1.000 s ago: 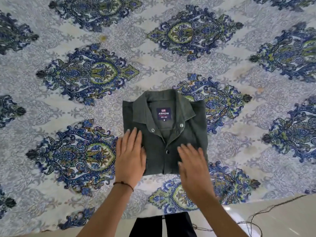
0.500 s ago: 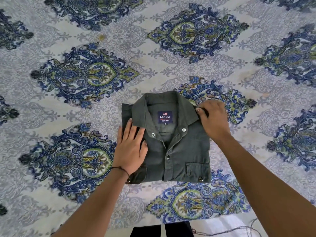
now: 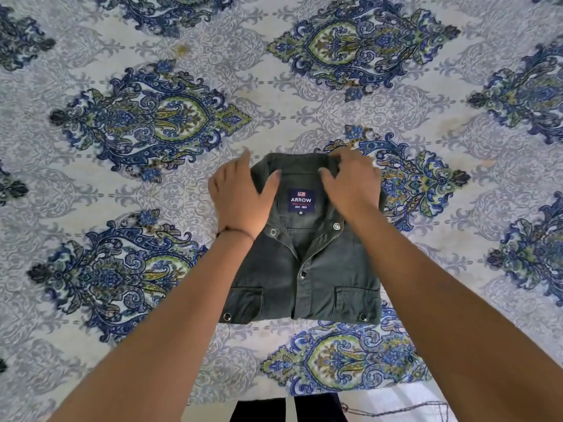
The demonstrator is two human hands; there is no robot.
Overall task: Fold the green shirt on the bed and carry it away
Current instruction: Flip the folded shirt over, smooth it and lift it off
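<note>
The dark green shirt [image 3: 304,287] lies folded into a neat rectangle on the patterned bed sheet [image 3: 152,123], collar at the far end and its blue label [image 3: 301,201] showing. Two buttoned chest pockets sit at its near edge. My left hand [image 3: 240,199] rests flat on the shirt's far left corner, fingers spread and thumb on the collar. Over the right side of the collar, my right hand [image 3: 350,184] has its fingers curled on the collar's top edge.
The blue and green paisley sheet covers the bed all around the shirt. The bed's near edge runs along the bottom, with pale floor [image 3: 402,400], a thin cord [image 3: 396,411] and my dark trousers [image 3: 289,411] below it.
Both hands have moved from the shirt's near half up to the collar end. The right hand went first to the right shoulder, then onto the collar. The shirt has stayed in place.
</note>
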